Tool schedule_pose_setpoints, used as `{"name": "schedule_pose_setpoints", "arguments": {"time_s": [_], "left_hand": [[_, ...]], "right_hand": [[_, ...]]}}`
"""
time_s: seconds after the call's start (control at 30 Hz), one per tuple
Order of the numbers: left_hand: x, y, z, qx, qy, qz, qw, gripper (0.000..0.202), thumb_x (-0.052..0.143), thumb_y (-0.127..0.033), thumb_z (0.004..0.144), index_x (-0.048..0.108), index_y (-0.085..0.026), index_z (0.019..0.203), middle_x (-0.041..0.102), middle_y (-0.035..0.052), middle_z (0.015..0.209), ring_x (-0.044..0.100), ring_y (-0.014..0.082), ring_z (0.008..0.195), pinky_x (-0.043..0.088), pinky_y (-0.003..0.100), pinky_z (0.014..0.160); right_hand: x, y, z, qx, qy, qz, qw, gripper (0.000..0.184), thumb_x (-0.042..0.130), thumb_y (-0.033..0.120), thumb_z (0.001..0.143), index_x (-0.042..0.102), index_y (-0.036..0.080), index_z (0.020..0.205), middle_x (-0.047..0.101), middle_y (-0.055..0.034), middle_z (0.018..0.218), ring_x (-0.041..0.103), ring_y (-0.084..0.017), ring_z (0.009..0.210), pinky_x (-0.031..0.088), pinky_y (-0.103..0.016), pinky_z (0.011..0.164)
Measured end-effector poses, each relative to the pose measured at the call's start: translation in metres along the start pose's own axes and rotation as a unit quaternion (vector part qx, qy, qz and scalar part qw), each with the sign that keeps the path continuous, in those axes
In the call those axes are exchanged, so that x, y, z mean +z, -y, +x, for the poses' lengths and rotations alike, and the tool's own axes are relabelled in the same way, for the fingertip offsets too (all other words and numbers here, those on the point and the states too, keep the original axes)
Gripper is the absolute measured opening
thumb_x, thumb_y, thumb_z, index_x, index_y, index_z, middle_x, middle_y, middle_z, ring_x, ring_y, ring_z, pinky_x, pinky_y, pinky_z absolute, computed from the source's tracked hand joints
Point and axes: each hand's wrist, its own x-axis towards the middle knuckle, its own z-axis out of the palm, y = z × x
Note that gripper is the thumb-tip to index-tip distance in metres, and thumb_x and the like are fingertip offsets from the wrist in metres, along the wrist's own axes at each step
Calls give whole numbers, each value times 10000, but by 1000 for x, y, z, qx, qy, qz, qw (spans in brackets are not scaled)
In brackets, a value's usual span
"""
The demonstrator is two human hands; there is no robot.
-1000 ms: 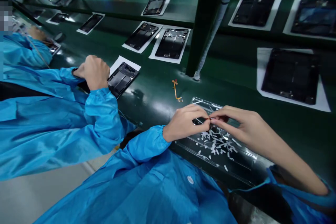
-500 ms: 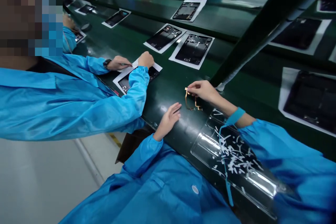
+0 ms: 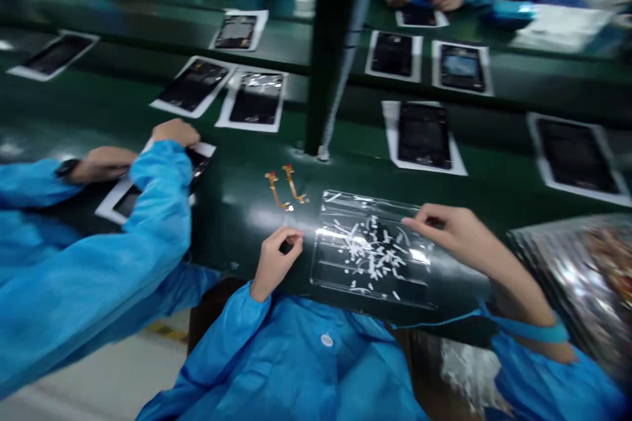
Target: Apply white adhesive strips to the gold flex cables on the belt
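Observation:
Two orange-brown flex cables lie side by side on the green bench, beyond my left hand. Thumb and index of that hand meet in a pinch, and whatever may be between them is too small to see. A clear plastic tray strewn with small white strips lies on the bench between my hands. My right hand is over the tray's right edge, its fingertips pinched together; any thing in them cannot be made out. A blue wrist strap circles my right wrist, its cord trailing left.
A dark post rises from the bench ahead. Dark tablet-like panels on white sheets lie around it. At left a co-worker's hands are over another panel. Plastic-wrapped stacks are at right; more people sit opposite.
The view has swung right. My right hand has let go of the flex cables, which now lie on the bench, and moved over the tray. My left hand's spread fingers have closed into a pinch.

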Motion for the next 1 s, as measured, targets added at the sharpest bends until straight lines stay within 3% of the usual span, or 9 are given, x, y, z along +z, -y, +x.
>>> {"name": "schedule_pose_setpoints", "arguments": {"time_s": [0.2, 0.27, 0.37, 0.47, 0.6, 0.73, 0.8, 0.9, 1.0], "left_hand": [[28, -28, 25, 84, 132, 66, 985, 202, 596, -316, 989, 780, -242, 948, 763, 29, 851, 707, 206, 792, 563, 326, 787], [40, -44, 32, 120, 170, 80, 975, 227, 583, -320, 1000, 789, -249, 933, 768, 28, 844, 720, 210, 803, 564, 325, 793], [62, -74, 42, 166, 211, 93, 959, 208, 588, -302, 999, 790, -252, 988, 779, 34, 895, 723, 206, 810, 561, 307, 760], [102, -110, 57, 224, 254, 106, 935, 213, 567, -283, 1010, 772, -240, 1053, 778, 46, 957, 725, 207, 853, 565, 312, 789], [222, -172, 86, 400, 358, 95, 838, 269, 493, -252, 1040, 736, -227, 1153, 767, 71, 1152, 714, 226, 1072, 541, 356, 987], [381, -224, 94, 570, 420, 200, 677, 385, 427, -137, 1028, 631, -87, 1351, 651, 180, 1390, 626, 284, 1250, 475, 392, 1083], [442, -237, 92, 610, 434, 256, 612, 422, 433, -101, 1013, 582, -1, 1396, 615, 232, 1420, 579, 307, 1321, 415, 399, 1142], [494, -238, 91, 632, 452, 277, 565, 519, 580, -195, 997, 522, -4, 1475, 596, 227, 1462, 540, 326, 1369, 348, 402, 1198], [512, -231, 95, 641, 453, 296, 544, 550, 597, -279, 1012, 512, -19, 1490, 570, 236, 1490, 524, 334, 1386, 325, 420, 1206]], "right_hand": [[29, -81, -95, 84, -140, 5, 987, 446, 577, 635, 937, 699, 209, 884, 738, -41, 779, 682, -192, 667, 542, -312, 616], [33, -102, -122, 101, -186, -6, 977, 471, 572, 627, 942, 624, 219, 713, 651, -3, 605, 628, -178, 542, 504, -294, 531], [25, -130, -160, 120, -239, -39, 963, 508, 596, 575, 949, 537, 239, 573, 544, 20, 465, 551, -172, 420, 434, -291, 450], [-1, -158, -196, 161, -327, -96, 926, 309, 603, 476, 968, 675, 261, 758, 675, -37, 600, 644, -221, 524, 445, -324, 496], [-40, -200, -236, 250, -451, -225, 826, 223, 581, 423, 971, 654, 228, 892, 696, -158, 783, 628, -268, 649, 392, -394, 571], [-57, -240, -247, 263, -422, -311, 810, 267, 606, 411, 967, 672, 153, 964, 698, -212, 932, 631, -279, 823, 433, -407, 693], [-57, -257, -246, 260, -400, -339, 811, 289, 637, 423, 961, 685, 141, 999, 700, -182, 975, 635, -255, 872, 469, -391, 740], [-52, -279, -241, 264, -372, -367, 811, 326, 652, 460, 974, 680, 170, 1121, 695, -93, 1082, 654, -196, 934, 541, -374, 828], [-43, -294, -236, 285, -351, -384, 805, 339, 658, 431, 986, 660, 174, 1206, 685, -71, 1176, 673, -193, 1005, 579, -410, 883]]}}
